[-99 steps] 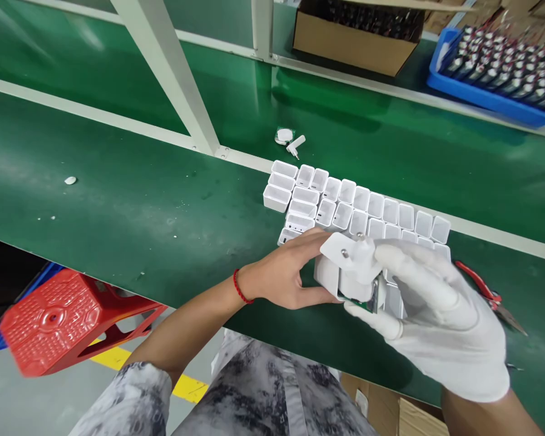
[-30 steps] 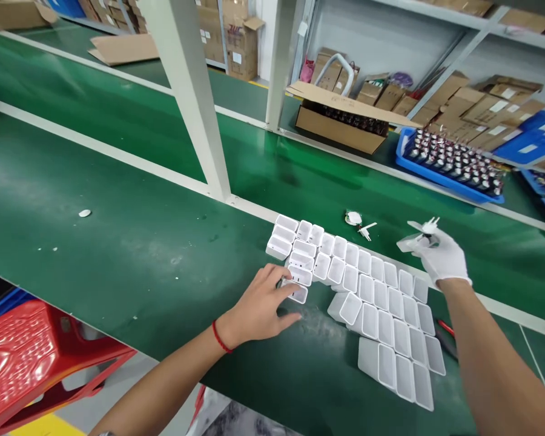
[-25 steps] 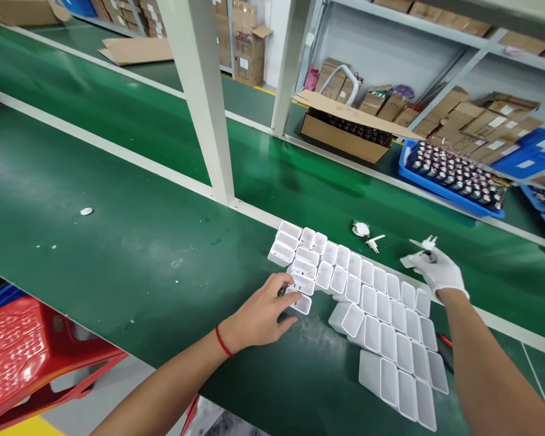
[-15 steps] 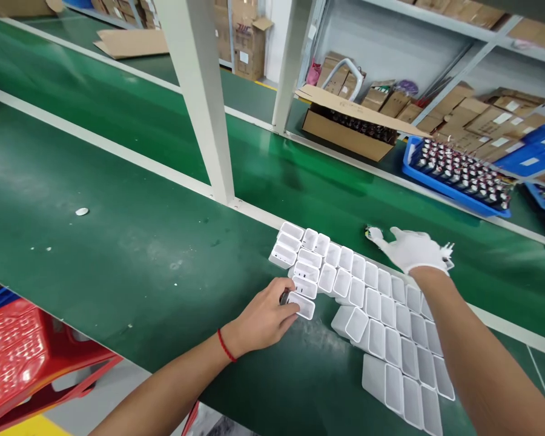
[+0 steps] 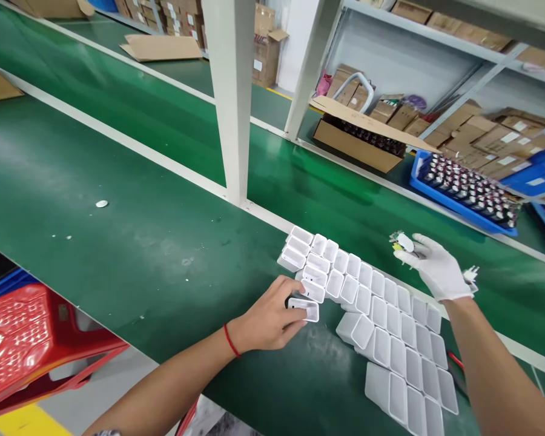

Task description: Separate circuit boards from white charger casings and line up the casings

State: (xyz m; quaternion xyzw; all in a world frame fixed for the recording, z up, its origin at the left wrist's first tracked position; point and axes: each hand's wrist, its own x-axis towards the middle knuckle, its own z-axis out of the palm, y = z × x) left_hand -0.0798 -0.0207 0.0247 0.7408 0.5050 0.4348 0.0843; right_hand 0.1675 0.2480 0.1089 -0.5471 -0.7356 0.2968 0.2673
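1. Gripping a small white plastic open-topped box [image 5: 312,310], the bare left hand [image 5: 272,315] had its fingers and thumb bent most of the way in, with one digit reaching over the rim. A thin red cord bracelet [image 5: 231,340] sat on that wrist.
2. That box was at the near end of a short column, just beside its neighbour, resting on the dark green tabletop [image 5: 140,242].
3. The right hand [image 5: 436,266], in a white fabric glove, was half open, with a small green circuit board with a white oval cap [image 5: 404,242] between thumb and fingers. It was past the far side of the boxes; exact finger contact was too small to make out.
4. A white plastic plug piece with metal pins [image 5: 471,275] showed right beside the glove's cuff. Couldn't tell if it was touching.
5. Between the hands were the packed rows of white open-topped boxes [image 5: 396,354], running diagonally down to the right.
6. A red-handled tool [image 5: 455,360] poked out by the right forearm, mostly hidden.
7. Farther back: a blue plastic tray [image 5: 458,204] full of dark parts with white tops, and a brown cardboard box [image 5: 356,144] with its flap up.
8. A red plastic stool [image 5: 16,339] stood lower left.
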